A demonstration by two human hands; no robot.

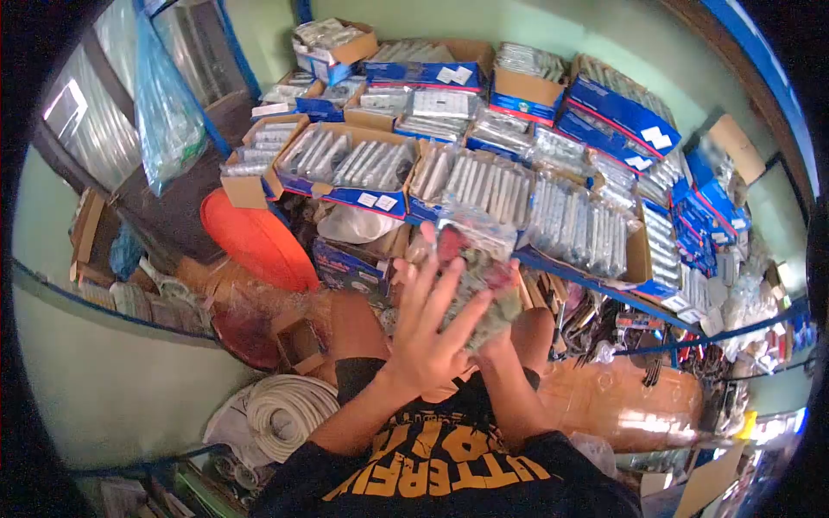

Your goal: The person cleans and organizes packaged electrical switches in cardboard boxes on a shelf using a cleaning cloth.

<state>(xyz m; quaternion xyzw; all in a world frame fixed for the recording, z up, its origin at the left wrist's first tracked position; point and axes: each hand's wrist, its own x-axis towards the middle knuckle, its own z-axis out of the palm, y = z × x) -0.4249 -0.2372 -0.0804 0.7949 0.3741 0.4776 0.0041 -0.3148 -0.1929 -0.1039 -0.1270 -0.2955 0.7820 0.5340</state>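
My left hand (pixel 433 324) lies with its fingers stretched and spread across a crumpled grey-green cloth (pixel 494 316) with dark red patches. Beneath and behind it, my right hand (pixel 496 344) supports the cloth and a packet in clear plastic (pixel 484 229); most of its fingers are hidden. The packet's top end sticks up past the fingertips, and its contents cannot be made out. Both hands are held above my lap, in front of the lowest row of boxes.
Blue cartons (pixel 341 186) filled with plastic-wrapped items crowd the shelf ahead. An orange-red oval lid or basin (pixel 259 240) leans at left. A coil of white hose (pixel 289 416) lies lower left. A brown patterned surface (pixel 622 401) is at right, near cluttered tools.
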